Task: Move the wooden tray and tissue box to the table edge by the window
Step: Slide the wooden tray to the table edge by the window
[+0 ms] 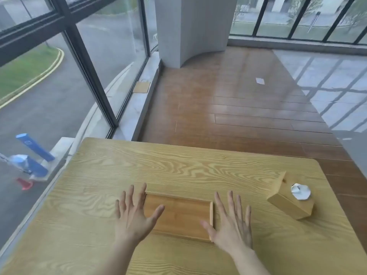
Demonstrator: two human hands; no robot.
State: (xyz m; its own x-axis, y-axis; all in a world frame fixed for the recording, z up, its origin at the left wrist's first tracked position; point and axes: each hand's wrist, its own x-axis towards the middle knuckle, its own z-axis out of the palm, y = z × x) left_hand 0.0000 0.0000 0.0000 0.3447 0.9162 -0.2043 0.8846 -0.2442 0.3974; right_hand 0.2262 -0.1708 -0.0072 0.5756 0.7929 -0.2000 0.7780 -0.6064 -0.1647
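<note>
A flat rectangular wooden tray (179, 215) lies on the light wooden table (178, 167) near its front middle. My left hand (135, 215) hovers over the tray's left end, fingers spread, thumb above the tray's floor. My right hand (230, 221) is spread at the tray's right end, thumb over its right rim. Neither hand grips anything. A wooden tissue box (286, 199) with a white tissue (300, 191) sticking out of its top stands at the table's right side, apart from both hands.
The window (59, 86) with dark frames runs along the table's left edge. Blue objects and a plastic bottle (29, 159) sit on the sill at left. Wooden floor, a white pillar (190, 26) and a scrap of paper (260, 80) lie beyond the table's far edge.
</note>
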